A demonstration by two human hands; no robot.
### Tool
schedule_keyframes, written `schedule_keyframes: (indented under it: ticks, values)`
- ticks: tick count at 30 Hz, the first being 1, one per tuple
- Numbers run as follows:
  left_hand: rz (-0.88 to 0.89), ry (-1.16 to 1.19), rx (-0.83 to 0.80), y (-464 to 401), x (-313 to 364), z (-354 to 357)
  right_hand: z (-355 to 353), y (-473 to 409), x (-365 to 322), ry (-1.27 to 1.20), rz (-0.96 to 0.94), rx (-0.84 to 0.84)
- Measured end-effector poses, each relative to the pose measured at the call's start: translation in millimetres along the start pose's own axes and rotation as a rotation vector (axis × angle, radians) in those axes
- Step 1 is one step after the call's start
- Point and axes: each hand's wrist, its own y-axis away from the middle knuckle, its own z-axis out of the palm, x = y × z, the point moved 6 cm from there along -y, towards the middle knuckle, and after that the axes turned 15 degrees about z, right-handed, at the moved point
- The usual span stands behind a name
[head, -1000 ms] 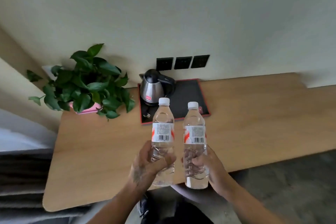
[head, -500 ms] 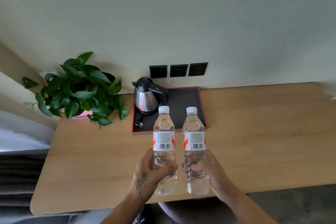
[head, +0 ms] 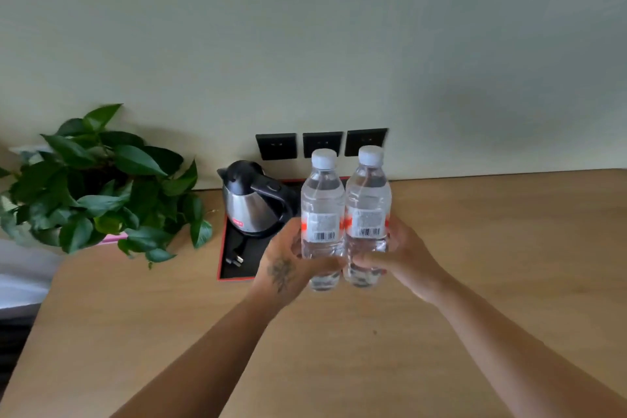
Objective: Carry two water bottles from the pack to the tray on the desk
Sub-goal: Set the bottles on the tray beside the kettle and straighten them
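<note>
We've got our left hand (head: 288, 265) and right hand (head: 403, 258) each gripping a bottle (head: 322, 214), so keep both upright and set them on the tray (head: 225, 261), clear of the kettle (head: 251, 204) at 10 o'clock.

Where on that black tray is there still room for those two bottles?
The kettle fills the tray's left rear, with its plug lying in front of it. The bare patch is the tray's right half, now behind the left hand and right hand holding the bottles. The desk right of the tray is bare too; the plant crowds the left.
</note>
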Motion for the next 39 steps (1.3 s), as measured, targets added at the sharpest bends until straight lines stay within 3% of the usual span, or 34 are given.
schedule_keyframes:
  ticks: [13,26,39]
  values:
    - [0.035,-0.135,0.044,-163,-96,51,-73,-175,14,0.193,-0.079,0.21]
    - [-0.122,-0.28,0.12,-207,-131,50,-65,-232,36,0.245,-0.052,0.18]
    - [-0.107,0.135,0.153,-198,-124,64,-71,-238,44,0.222,-0.032,0.139]
